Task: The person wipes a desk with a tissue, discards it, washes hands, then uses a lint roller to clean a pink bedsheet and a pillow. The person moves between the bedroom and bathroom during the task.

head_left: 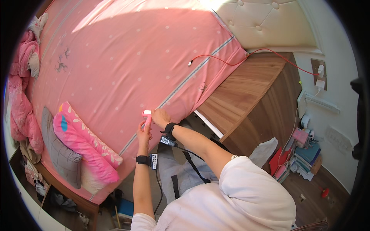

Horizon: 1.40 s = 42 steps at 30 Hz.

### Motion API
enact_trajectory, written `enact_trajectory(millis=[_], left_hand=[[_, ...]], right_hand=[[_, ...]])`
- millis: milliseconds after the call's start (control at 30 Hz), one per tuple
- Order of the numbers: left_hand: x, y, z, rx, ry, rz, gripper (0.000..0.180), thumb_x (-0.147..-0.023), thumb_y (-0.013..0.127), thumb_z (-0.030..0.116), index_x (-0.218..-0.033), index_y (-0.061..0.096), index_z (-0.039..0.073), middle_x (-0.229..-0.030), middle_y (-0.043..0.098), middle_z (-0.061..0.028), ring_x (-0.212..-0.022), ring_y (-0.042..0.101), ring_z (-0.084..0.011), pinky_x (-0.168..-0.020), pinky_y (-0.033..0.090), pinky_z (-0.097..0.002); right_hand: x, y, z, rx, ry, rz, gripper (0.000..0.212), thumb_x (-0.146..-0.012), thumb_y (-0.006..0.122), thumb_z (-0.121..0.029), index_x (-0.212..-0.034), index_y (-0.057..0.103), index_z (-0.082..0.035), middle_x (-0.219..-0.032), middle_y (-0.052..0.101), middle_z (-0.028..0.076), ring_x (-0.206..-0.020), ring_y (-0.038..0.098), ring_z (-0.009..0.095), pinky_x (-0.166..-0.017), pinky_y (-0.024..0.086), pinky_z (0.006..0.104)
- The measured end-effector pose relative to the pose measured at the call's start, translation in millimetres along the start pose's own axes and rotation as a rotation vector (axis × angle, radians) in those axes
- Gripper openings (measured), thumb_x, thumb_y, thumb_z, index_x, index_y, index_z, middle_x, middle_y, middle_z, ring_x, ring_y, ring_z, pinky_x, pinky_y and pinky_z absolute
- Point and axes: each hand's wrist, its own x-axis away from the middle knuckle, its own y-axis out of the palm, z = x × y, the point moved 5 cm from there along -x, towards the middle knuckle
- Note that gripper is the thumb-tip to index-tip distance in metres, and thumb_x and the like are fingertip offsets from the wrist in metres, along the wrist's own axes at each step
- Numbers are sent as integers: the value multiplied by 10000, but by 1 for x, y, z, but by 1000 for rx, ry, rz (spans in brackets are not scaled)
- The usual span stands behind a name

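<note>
Central to the view, the left hand (143, 133) is closed around the slim handle of a pink-and-white handled implement (147, 113), whose pale head projects above the fingers over the near edge of the bed. The grip on the handle presumably serves to leave that head exposed to the right hand (162, 117), whose fingers are drawn in and meet its side; whether they pinch it or merely touch it cannot be told. Each wrist bears a black strap, the left carrying a small sensor module (154, 161) and the right a similar black-and-white unit (168, 141); their dark cables trail toward the body, probably routed thus to stay off the fingers.

Beneath and beyond the hands spreads a pink fitted sheet (127, 57), rumpled and crossed by a patterned stripe. To the left, a grey checked pillow (61, 148) lies beside a pink floral pillow (86, 144), with a bunched pink quilt (25, 111) farther out along the edge. To the right, a red charging cable (219, 59) spans from a wall outlet (318, 73) over the wooden bedside cabinet (246, 86) onto the sheet, its slack apparently bringing the free plug within reach of the bed. A cream tufted headboard (266, 25) stands behind; books and papers (306, 156) are heaped beside the cabinet.
</note>
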Motion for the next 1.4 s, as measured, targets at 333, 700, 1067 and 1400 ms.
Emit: enact_trajectory(millis=[333,700,1067,1400], left_hand=[[-16,9,13,-505,619,3,461,-805,653,76,-1249,532,32,-1189,599,-141,-1105,565,-223,-945,426,-336],[-86,123,77,-456,593,-308,485,-857,629,114,-1317,480,83,-1298,533,-86,-1193,495,-187,-985,392,-318],[-112,311,129,-593,771,-501,419,-860,622,158,-1264,537,90,-1200,598,-139,-1077,587,-227,-915,452,-336],[-93,191,118,-986,814,-326,436,-789,631,167,-1222,579,162,-1048,639,-172,-950,617,-337,-813,494,-405]], right_hand=[[-188,-275,20,755,-19,365,332,-826,512,-251,-1062,665,-74,-1221,567,94,-1170,472,284,-953,365,443],[-170,-378,-13,608,-472,118,301,-792,579,-226,-755,641,66,-702,614,228,-715,612,392,-706,487,407],[114,-532,-60,178,-762,640,99,-849,597,-53,-935,582,-7,-789,542,40,-636,504,108,-563,414,231],[225,-540,-4,912,-901,778,316,-784,605,57,-1079,617,-56,-814,544,51,-583,526,175,-536,439,283]])
